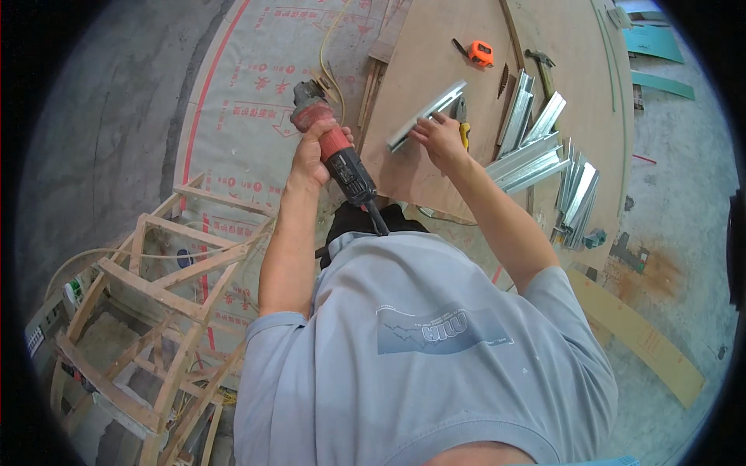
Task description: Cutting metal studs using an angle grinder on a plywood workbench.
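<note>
My left hand [312, 159] is wrapped round the body of a red and black angle grinder [347, 175]. Its head points away from me, and the cord end hangs toward my waist. My right hand [440, 141] has its fingers closed on the near side of a short, shiny metal channel [423, 116] over the wooden board. Just right of those fingers lies a pair of pliers [464, 128] with yellow and dark handles. More cut metal channels [528, 163] lie in a loose pile beyond my right forearm.
An orange tape measure [481, 53] and a hammer [544, 74] lie on the wooden board [420, 46]. On the left stands a wooden frame [167, 291] like a ladder or trestle. Printed protective sheeting [256, 46] covers the floor there. Teal sheets [653, 43] lie at far right.
</note>
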`<move>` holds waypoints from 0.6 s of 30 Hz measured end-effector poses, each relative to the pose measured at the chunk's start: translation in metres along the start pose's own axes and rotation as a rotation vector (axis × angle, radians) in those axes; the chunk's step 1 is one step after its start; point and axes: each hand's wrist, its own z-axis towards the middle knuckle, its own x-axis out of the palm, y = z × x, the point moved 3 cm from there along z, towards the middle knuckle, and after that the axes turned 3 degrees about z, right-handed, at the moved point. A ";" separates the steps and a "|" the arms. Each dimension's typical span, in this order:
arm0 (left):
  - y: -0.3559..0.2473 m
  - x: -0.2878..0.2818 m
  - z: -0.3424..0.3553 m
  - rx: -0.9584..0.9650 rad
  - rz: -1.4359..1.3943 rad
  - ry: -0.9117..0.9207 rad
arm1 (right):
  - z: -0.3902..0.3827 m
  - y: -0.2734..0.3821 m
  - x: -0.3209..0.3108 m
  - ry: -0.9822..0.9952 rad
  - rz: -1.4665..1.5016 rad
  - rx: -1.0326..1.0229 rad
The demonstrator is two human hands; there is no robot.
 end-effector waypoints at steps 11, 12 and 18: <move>-0.002 -0.020 -0.008 0.010 -0.043 0.009 | 0.020 0.052 0.006 0.135 -1.867 -0.974; -0.002 -0.023 -0.008 0.015 -0.048 0.005 | 0.024 0.058 0.009 0.215 -1.953 -0.884; 0.003 -0.045 0.001 0.016 -0.124 0.018 | 0.000 0.044 0.037 0.421 -1.338 -0.551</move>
